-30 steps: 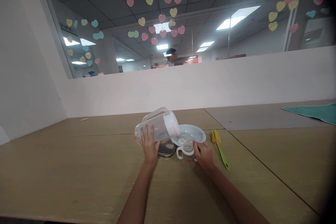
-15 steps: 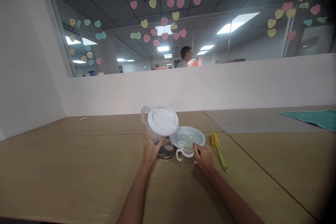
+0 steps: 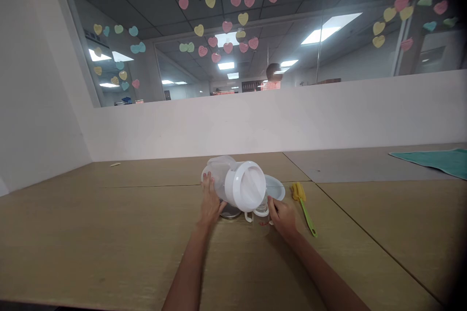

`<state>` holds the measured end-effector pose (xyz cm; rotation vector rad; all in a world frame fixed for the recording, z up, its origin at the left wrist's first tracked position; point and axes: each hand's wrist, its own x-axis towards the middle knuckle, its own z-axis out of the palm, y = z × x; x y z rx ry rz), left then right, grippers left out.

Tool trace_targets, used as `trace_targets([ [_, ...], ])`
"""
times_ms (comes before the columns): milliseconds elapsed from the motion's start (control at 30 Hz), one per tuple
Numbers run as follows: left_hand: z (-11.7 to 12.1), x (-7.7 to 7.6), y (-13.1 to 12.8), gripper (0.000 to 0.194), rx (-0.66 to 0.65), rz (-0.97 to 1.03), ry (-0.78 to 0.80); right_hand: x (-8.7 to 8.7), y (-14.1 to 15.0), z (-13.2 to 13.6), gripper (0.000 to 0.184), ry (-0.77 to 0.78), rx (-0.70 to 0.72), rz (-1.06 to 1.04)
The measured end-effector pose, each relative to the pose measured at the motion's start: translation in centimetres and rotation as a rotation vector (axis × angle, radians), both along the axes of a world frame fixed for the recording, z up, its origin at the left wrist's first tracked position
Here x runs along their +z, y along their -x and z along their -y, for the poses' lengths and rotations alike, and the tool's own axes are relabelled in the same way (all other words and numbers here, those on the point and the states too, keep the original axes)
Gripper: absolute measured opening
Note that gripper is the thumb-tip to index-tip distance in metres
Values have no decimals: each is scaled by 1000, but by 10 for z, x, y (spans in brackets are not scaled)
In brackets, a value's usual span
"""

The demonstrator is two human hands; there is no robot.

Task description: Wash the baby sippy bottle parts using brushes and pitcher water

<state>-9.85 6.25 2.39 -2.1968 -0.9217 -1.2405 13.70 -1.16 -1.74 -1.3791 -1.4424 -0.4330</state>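
My left hand (image 3: 210, 201) is wrapped round the body of a translucent plastic pitcher (image 3: 221, 182) with a white lid (image 3: 250, 187). The pitcher lies tipped to the right, its lid end above a clear baby bottle (image 3: 261, 226) with white side handles and red markings. The bottle stands upright on the table. My right hand (image 3: 283, 217) is closed in a pinch right beside the bottle's neck; what lies between its fingers is too small to make out. The lid hides part of the bottle's mouth.
Behind the pitcher sits a light-blue bowl (image 3: 276, 188), partly covered. A round metal dish (image 3: 230, 210) lies under my left hand. To the right is a yellow sponge brush (image 3: 303, 209) with a green handle. A teal cloth (image 3: 436, 161) lies far right, before the wall (image 3: 182, 129).
My left hand has tipped the pitcher further over to the right, so its lid now hangs over the bottle. My right hand stays beside the bottle's neck.
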Motion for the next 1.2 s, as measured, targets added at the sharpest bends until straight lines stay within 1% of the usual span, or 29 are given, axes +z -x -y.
trace_targets([
  [133, 0, -1, 0, 89, -17, 18, 21, 0, 0, 0, 55, 2, -2, 2],
  [200, 0, -2, -1, 87, -11, 98, 32, 1, 0, 0, 56, 4, 0, 2],
  [367, 2, -1, -4, 93, 126, 443, 148, 3, 2, 3, 55, 5, 7, -1],
  [567, -3, -1, 0, 98, 264, 681, 233, 2, 3, 2, 54, 10, 24, -18],
  [700, -10, -5, 4, 95, 287, 762, 275, 1, 2, 0, 53, 4, 18, -10],
  [833, -14, -7, 8, 91, 288, 783, 271, 3, 2, 2, 49, 6, 28, -9],
  [933, -15, -7, 11, 94, 298, 792, 294, 8, -2, 4, 48, 0, 45, -121],
  [1000, -16, -7, 13, 97, 307, 811, 317, 12, -8, 4, 48, -26, 9, -280],
  [1067, -18, -7, 16, 100, 318, 835, 341, 16, -18, 4, 48, -43, -79, -436],
  [1133, -20, -8, 18, 102, 332, 858, 366, 19, -31, 2, 50, 24, -206, -543],
  [1200, -22, -8, 20, 102, 346, 871, 384, 20, -45, 0, 49, 150, -324, -597],
])
